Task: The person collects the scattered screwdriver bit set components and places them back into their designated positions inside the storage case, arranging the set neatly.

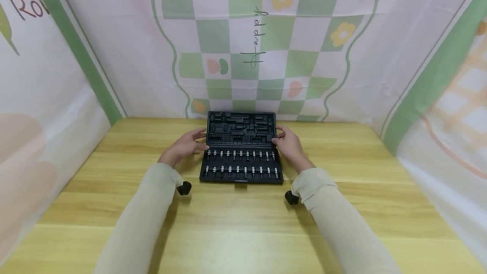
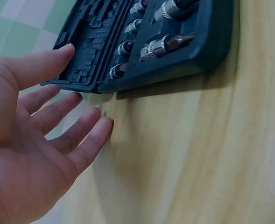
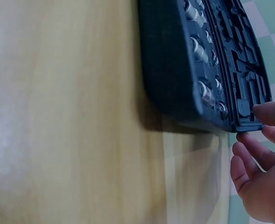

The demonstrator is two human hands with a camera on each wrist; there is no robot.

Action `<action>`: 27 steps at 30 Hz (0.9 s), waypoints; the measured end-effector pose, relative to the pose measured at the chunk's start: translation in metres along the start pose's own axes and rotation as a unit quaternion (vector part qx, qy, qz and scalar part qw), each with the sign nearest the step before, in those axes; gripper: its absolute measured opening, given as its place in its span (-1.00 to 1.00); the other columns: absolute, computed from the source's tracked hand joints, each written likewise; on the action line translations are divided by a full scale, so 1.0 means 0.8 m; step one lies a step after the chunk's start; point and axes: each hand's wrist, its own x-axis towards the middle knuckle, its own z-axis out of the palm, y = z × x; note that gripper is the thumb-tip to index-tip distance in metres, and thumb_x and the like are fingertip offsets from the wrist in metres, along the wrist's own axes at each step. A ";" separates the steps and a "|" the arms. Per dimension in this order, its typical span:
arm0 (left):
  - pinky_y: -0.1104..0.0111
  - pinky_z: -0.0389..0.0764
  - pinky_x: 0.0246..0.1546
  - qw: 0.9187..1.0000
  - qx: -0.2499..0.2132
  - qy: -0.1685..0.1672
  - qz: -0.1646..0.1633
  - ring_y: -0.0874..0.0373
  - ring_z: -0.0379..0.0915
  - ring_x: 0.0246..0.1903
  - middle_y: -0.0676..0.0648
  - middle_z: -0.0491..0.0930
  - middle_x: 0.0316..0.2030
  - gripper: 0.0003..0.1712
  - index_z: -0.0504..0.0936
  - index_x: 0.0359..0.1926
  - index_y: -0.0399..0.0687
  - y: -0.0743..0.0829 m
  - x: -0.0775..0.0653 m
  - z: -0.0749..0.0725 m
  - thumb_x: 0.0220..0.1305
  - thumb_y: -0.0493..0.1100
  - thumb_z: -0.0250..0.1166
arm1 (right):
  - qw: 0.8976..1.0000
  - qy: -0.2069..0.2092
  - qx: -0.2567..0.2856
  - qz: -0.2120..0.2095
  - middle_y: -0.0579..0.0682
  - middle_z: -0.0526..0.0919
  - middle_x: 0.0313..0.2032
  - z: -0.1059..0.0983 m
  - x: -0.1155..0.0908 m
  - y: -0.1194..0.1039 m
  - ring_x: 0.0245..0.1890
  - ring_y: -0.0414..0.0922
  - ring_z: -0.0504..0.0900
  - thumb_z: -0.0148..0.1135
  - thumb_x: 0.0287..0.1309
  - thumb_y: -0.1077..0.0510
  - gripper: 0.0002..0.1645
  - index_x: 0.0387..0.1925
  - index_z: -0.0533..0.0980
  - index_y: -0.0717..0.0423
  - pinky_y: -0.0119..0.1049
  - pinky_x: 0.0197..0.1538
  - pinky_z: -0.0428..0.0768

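Observation:
A black bit socket case [image 1: 241, 145] lies unfolded on the table, its lid [image 1: 242, 128] leaning up at the back. Two rows of silver bit sockets [image 1: 237, 170] with dark tips fill the base; moulded recesses line the lid. At the lid's left edge is my left hand [image 1: 186, 145], fingers spread and mostly straight. In the left wrist view the thumb of that hand [image 2: 39, 140] overlaps the lid, and contact is unclear. My right hand [image 1: 289, 143] pinches the lid's right edge, thumb [image 3: 268, 113] on the inner face and fingers behind.
The wooden table [image 1: 239, 227] stretches toward me in front of the case. Close behind the lid hangs a checked, patterned cloth [image 1: 243, 45], with more cloth on both sides. Small black wrist cameras [image 1: 184, 188] sit below the sleeves.

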 end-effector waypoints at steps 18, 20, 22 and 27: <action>0.02 0.35 0.23 1.000 0.010 0.001 0.006 -0.16 0.27 0.27 -0.21 0.05 0.45 -0.14 -0.02 0.53 -0.06 0.013 0.007 -0.002 0.34 -0.28 0.22 | 1.000 -0.012 0.003 -0.004 0.33 0.52 0.10 -0.005 0.002 -0.007 0.03 0.15 0.57 0.19 0.24 0.31 -0.27 0.42 0.22 0.16 -0.02 0.05 0.53; 0.02 0.37 0.21 1.000 0.001 0.007 0.013 -0.18 0.33 0.22 -0.22 0.09 0.44 -0.15 -0.01 0.53 -0.06 0.014 0.005 -0.001 0.35 -0.29 0.22 | 1.000 -0.006 0.009 -0.009 0.32 0.52 0.10 -0.007 0.001 -0.009 0.02 0.15 0.56 0.18 0.24 0.32 -0.25 0.43 0.20 0.13 -0.01 0.05 0.53; 0.03 0.37 0.21 1.000 -0.015 0.010 0.020 -0.19 0.33 0.22 -0.24 0.09 0.44 -0.16 -0.01 0.53 -0.09 0.015 0.002 -0.001 0.35 -0.32 0.20 | 1.000 0.001 0.018 -0.015 0.32 0.52 0.10 -0.009 0.000 -0.009 0.03 0.15 0.55 0.17 0.23 0.34 -0.23 0.44 0.18 0.11 -0.01 0.06 0.52; 0.06 0.34 0.24 0.997 -0.069 0.009 0.029 -0.22 0.27 0.25 -0.25 0.05 0.44 -0.15 -0.03 0.53 -0.12 0.017 -0.003 0.001 0.34 -0.38 0.19 | 0.999 0.024 0.034 -0.030 0.31 0.54 0.07 -0.012 0.000 -0.011 0.03 0.13 0.54 0.16 0.22 0.37 -0.23 0.44 0.19 0.10 -0.02 0.09 0.50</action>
